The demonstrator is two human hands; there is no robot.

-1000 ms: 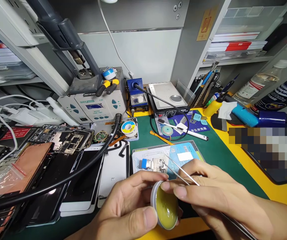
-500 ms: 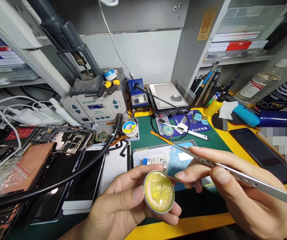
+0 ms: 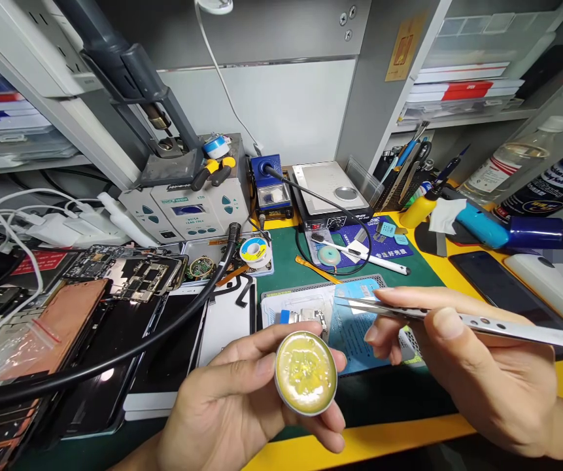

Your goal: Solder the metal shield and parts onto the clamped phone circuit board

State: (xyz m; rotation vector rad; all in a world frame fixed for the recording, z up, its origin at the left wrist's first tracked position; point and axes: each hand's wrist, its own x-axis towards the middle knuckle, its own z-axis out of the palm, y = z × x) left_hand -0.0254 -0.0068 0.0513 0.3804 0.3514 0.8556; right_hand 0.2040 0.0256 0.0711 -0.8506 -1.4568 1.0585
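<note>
A round metal tin of yellow paste flux (image 3: pixel 305 373), open and face up, low in the middle of the view, tipped toward the head camera, its glossy surface uneven. Tin cradled in the left hand (image 3: pixel 227 405), half closed: fingertips (image 3: pixel 333 418) curled up around the lower rim, thumb (image 3: pixel 246 373) stretched just beside the left rim. Nothing else in that grip. At 3 o'clock from the tin, the right hand (image 3: pixel 482 366), mostly closed, thumb and fingers pinching long steel tweezers (image 3: pixel 501 324) with a row of small holes along the shank. Tweezer points together, aimed toward 9 o'clock, well above the tin's 1 o'clock side and apart from the flux.

Just past the tin at 12 o'clock, a small metal-shielded circuit board (image 3: pixel 301 317) with a blue tab, on a pale holder mat beside a blue printed card (image 3: pixel 354 333). Farther out at 12 o'clock, a green work mat (image 3: pixel 281 261) with an orange spudger (image 3: pixel 310 269) and a roll of solder wire (image 3: pixel 253 249). Beyond these, a blue soldering iron stand (image 3: pixel 267 186) and a silver hot plate (image 3: pixel 330 186). At 10 o'clock, a pale rework station (image 3: pixel 183 209). At 9 o'clock, a stripped phone mainboard (image 3: pixel 134 275) and a black hose (image 3: pixel 114 347). At 2 o'clock, a dark phone (image 3: pixel 501 281) on yellow matting.
</note>
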